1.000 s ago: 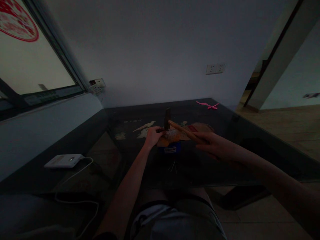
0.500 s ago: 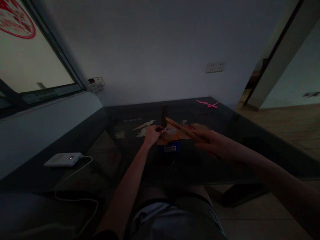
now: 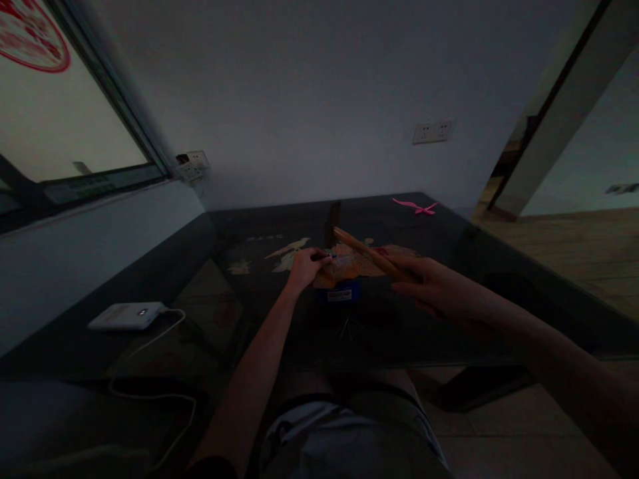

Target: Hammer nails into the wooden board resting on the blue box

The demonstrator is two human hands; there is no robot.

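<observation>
My right hand (image 3: 424,283) is closed round the wooden handle of a hammer (image 3: 367,253). Its dark head is raised just above and behind the fingertips of my left hand (image 3: 305,267). Those fingers are pinched together over the left side of a crumpled orange-brown sheet (image 3: 349,265); what they hold is too small and dim to make out. Beneath the sheet is a blue box (image 3: 342,293) with a white label. Several thin metal pieces, apparently nails (image 3: 347,328), lie on the dark table in front of the box.
A white power bank (image 3: 127,316) with a white cable lies on the left of the dark glossy table (image 3: 279,339). A pink ribbon-like strip (image 3: 418,207) is near the back right corner. Behind the table is a wall with sockets (image 3: 432,132); a window is at the left.
The hammer head has risen slightly and tilted, moving a little to the right, away from my left fingers. My left hand has stayed in nearly the same place.
</observation>
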